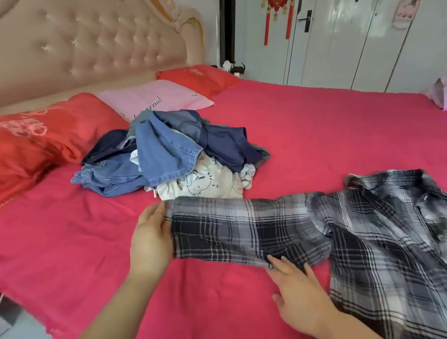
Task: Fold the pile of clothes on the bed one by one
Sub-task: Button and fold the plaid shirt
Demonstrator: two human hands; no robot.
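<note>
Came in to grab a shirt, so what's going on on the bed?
A person has a plaid shirt spread on the red bed for folding. The left hand holds the cuff end of the sleeve, stretched sideways, while the right hand presses flat fingers on it near the armpit. Behind, a pile of jeans and other clothes sits unfolded.
</note>
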